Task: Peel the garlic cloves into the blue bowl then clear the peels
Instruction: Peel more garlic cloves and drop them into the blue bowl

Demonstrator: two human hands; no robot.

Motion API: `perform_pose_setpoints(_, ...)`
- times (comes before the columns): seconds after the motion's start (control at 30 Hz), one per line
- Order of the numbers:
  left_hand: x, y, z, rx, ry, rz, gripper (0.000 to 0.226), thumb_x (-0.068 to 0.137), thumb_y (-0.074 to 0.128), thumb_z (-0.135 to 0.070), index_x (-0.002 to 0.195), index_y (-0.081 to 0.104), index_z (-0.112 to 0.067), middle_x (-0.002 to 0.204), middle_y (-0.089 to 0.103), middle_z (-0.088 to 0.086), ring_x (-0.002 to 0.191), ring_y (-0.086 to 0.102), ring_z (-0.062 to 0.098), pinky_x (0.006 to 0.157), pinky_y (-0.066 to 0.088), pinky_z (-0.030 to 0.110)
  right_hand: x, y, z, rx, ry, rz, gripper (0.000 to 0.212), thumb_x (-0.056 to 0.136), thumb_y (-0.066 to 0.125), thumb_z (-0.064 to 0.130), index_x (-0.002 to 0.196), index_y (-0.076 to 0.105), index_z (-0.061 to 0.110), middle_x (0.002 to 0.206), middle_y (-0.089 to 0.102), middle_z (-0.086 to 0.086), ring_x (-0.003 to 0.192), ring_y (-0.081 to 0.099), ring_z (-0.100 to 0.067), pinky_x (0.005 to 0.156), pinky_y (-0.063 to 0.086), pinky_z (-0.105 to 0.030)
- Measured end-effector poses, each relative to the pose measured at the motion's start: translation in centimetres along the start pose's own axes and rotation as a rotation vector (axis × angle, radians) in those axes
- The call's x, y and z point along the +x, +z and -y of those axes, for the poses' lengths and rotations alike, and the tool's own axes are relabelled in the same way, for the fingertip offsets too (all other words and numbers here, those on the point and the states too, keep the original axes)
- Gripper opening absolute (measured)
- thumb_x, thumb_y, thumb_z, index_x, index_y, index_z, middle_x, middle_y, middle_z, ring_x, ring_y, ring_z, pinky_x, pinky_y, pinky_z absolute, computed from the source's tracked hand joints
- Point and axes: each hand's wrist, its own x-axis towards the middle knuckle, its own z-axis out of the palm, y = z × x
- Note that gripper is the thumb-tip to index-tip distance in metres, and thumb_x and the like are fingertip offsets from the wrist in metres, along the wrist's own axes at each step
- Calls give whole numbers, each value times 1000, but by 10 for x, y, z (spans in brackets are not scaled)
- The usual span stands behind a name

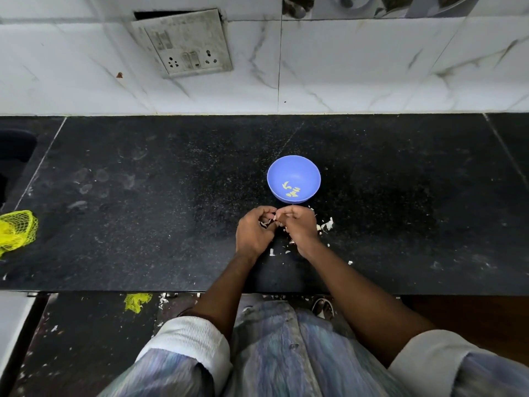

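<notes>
Both hands meet over the black granite counter [171, 196], just near of the blue bowl [294, 179]. Left hand [253, 233]: fingers curled in, pinching a garlic clove [270, 222] w/ bits of skin showing at the fingertips. Right hand [300, 224]: fingers also curled, thumb and index pinched at the same clove, tips touching the left hand's. Clove mostly hidden by fingers, can't tell how much skin is on it.

Bowl sits upright, centre-right of counter, apart from the hands. Inside: a few peeled cloves [292, 189], pale yellow, bunched on the near side of the bowl floor.

Peels [326, 224]: white scraps on the counter, main clump just right of the right hand, smaller bits between and under the wrists, one stray piece further near-right.

Misc: yellow mesh bag [15, 229] at far-left counter edge, well apart from the work area. Another yellow mesh scrap [137, 301] on the floor below the counter edge, w/ white flecks around it. Wall behind is white marble-look tile w/ a grimy switch/socket plate [186, 44], hanging tilted. Dark sink edge [17, 150] at left. Person's sleeves rolled up, white cuffs, striped shirt; a sandalled foot [323, 308] shows under the counter edge.
</notes>
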Motion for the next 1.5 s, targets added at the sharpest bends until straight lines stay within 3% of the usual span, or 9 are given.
perform_pose_setpoints(0.33,-12,28,-24,79,-70,-129,14,91,74,-20,93,78,-32,87,75,-17,79,69,3,75,58,31,4,-37,-1,156,126,79,7,93,70,6,96,76,8,81,76,-3,63,62,-6,53,45,-17)
perform_pose_setpoints(0.57,-20,63,-47,30,-101,-150,10,99,62,-19,96,70,-23,94,72,-8,87,66,14,80,53,35,5,-66,-4,149,58,120,8,97,67,8,94,72,3,78,74,-7,61,60,-9,49,44,-17)
perform_pose_setpoints(0.8,-36,99,-59,61,-183,-114,15,104,51,-19,96,64,-16,96,70,4,89,62,24,79,47,38,3,-91,-19,10,-71,100,10,99,64,8,91,71,9,77,73,-12,65,63,-13,53,49,-21)
perform_pose_setpoints(1.0,-39,93,-65,-101,-210,-46,24,100,51,-22,80,65,-22,78,68,-6,77,60,16,76,48,35,3,-97,-20,45,-55,71,6,97,63,-1,94,69,1,77,71,-12,66,63,-13,59,52,-23)
perform_pose_setpoints(1.13,-40,82,-65,-104,-194,-41,29,93,46,-31,66,53,-26,64,58,-7,65,51,14,68,44,38,3,-93,-12,92,-30,27,5,96,64,-2,99,68,-4,79,72,-14,68,68,-15,61,54,-22)
perform_pose_setpoints(1.27,-36,75,-57,32,-141,-18,40,101,60,-40,69,56,-17,66,61,-4,64,56,19,62,47,39,-2,-87,-10,152,-1,-40,5,96,65,1,98,70,-1,79,75,-11,65,67,-10,56,50,-19)
perform_pose_setpoints(1.37,-33,69,-51,141,-110,-15,32,88,77,-41,67,60,-25,70,65,-9,66,62,11,58,44,29,-8,-82,-19,141,24,-92,9,95,70,10,97,72,2,75,73,-7,60,64,-8,52,47,-18)
perform_pose_setpoints(1.5,-34,66,-50,87,-22,-30,26,79,87,-29,87,63,-33,86,66,-13,73,62,3,65,50,26,-15,-76,-29,141,27,-111,9,95,72,14,93,73,5,73,73,-6,63,63,-11,52,46,-21)
